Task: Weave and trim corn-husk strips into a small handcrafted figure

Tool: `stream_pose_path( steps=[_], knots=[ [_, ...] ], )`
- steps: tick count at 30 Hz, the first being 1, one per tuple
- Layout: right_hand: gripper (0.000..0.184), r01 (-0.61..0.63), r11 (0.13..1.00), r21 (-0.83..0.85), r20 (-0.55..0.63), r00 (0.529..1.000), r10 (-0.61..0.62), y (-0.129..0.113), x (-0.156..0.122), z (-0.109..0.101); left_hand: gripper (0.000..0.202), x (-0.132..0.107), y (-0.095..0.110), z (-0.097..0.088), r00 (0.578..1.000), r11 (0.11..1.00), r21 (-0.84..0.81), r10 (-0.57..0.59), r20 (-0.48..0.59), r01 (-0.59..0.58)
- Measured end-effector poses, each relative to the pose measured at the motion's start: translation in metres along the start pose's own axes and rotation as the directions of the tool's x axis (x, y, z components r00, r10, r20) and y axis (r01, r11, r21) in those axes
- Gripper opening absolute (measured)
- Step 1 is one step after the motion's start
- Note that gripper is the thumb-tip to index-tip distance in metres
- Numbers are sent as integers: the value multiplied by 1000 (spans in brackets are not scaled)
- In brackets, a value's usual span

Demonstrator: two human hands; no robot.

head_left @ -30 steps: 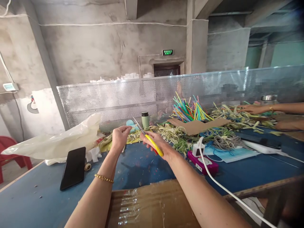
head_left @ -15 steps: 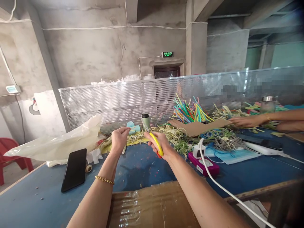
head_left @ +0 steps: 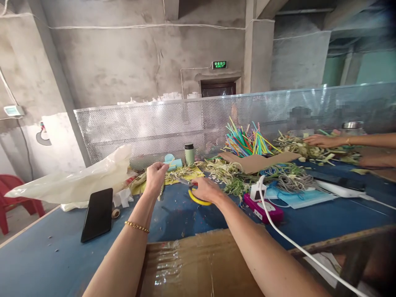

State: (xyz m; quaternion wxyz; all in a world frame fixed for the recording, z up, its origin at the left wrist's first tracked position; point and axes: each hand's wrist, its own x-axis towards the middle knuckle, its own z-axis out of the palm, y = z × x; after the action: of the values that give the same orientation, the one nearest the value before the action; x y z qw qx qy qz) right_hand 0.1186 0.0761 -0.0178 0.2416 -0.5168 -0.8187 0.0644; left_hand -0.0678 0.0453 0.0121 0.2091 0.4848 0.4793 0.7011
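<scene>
My right hand [head_left: 204,189] lies low on the blue table [head_left: 43,255], fingers closed over yellow-handled scissors [head_left: 195,199] whose blades point left toward a yellow sheet. My left hand [head_left: 156,175] is raised a little, fingers pinched on something small I cannot make out. It hovers above pale green and cream strips [head_left: 227,173] that litter the table's middle. A gold bracelet sits on my left wrist.
A black phone [head_left: 97,213] and a crumpled plastic bag [head_left: 71,181] lie at left. A pink power strip [head_left: 262,207] with a white cable, coloured straws [head_left: 246,142], a cardboard piece, a green cup [head_left: 189,154] and a perforated metal screen stand behind. Another person's arms [head_left: 349,141] work far right. A taped carton [head_left: 192,268] is nearest me.
My right hand has dropped from mid-air down to the table with the scissors, which now lie flat. My left hand has stayed raised and pinched.
</scene>
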Motion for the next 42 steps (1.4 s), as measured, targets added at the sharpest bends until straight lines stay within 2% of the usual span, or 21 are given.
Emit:
stream_pose_path(
  steps=[3,7,9,11,13,15,17,18,21,25,28,30,32,34,35,39,42],
  knots=[
    [35,8,997,-72,81,997,-3,-4,-6,5,12,-4,3,5,994,989,-125,-73,85,83],
    [26,14,994,-112,145,989,2,-5,-12,3,14,-8,6,11,971,954,-247,-120,206,171],
    [23,34,994,-106,122,992,-21,-4,-13,-2,18,-9,8,11,961,930,-304,-134,243,206],
    [18,68,994,-84,49,997,-64,-5,-12,-7,22,-9,9,12,952,897,-371,-142,272,240],
    [17,170,983,66,-53,985,-167,-9,-9,-10,24,-10,9,14,951,881,-406,-131,281,242],
    [24,285,907,309,-155,956,-248,-14,-5,-10,25,-13,9,18,962,907,-375,-97,256,192],
    [28,320,806,498,-228,945,-234,-19,-2,-7,26,-17,9,24,971,937,-324,-59,232,134],
    [28,303,784,542,-242,950,-200,-21,-1,-5,26,-19,9,28,971,944,-308,-46,236,119],
    [28,255,731,633,-219,965,-147,-23,-2,-4,26,-23,8,33,966,951,-294,-17,257,95],
    [25,212,616,758,-109,974,-201,-22,-6,-9,27,-20,5,30,972,961,-266,-16,235,80],
    [26,190,607,772,-145,982,-123,-20,-6,-11,31,-20,6,27,961,977,-201,-18,277,76],
    [23,165,599,783,-187,982,-27,-18,-3,-11,32,-23,8,26,931,991,-113,-22,365,68],
    [21,171,576,799,-229,973,29,-16,-1,-12,29,-26,10,27,880,996,-27,-60,471,82],
    [20,206,582,787,-277,960,34,-14,1,-13,28,-29,13,27,835,995,23,-98,542,101],
    [20,229,606,762,-305,952,24,-13,1,-13,27,-31,14,27,825,994,33,-101,556,100],
    [22,314,771,554,-438,898,-51,-13,2,-17,21,-33,18,26,824,998,34,-67,563,58],
    [23,331,839,431,-488,868,-92,-15,0,-18,18,-34,18,27,838,997,54,-71,542,49]
  ],
)
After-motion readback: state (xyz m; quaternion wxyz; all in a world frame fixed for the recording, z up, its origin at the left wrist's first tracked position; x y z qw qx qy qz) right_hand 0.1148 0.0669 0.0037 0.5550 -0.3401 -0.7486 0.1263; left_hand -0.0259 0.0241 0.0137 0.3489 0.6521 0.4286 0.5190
